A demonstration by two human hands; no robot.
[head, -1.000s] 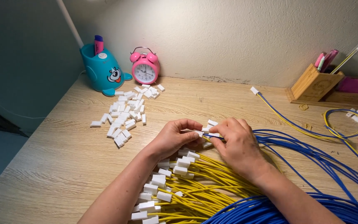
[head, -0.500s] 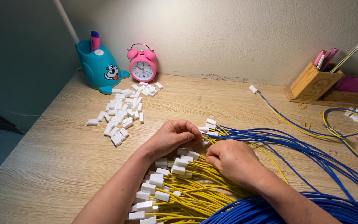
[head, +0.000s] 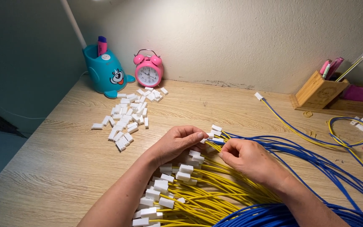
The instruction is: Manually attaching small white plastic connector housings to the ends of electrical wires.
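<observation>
Head view, wooden tabletop. Both hands meet near the middle of the near half, over a fan of yellow wires tipped with white connectors. Left hand has its fingertips pinched shut on a white connector at a wire end; right hand pinches the wire just beside it, the grip closed, thumb against forefinger. Exact contact under the fingers is partly hidden.

Blue wires sweep from the near right corner toward the hands. One separate blue-and-yellow lead runs toward the far edge, right of centre.

Loose white housings lie scattered in the far left part, near a teal pen pot and a pink alarm clock. Wooden organiser stands at the far right.

Judgement: wire light, limp, springy; connector small, hard plastic, probably slippery. Best held by the connector's flat sides, wire pinched close behind it.
</observation>
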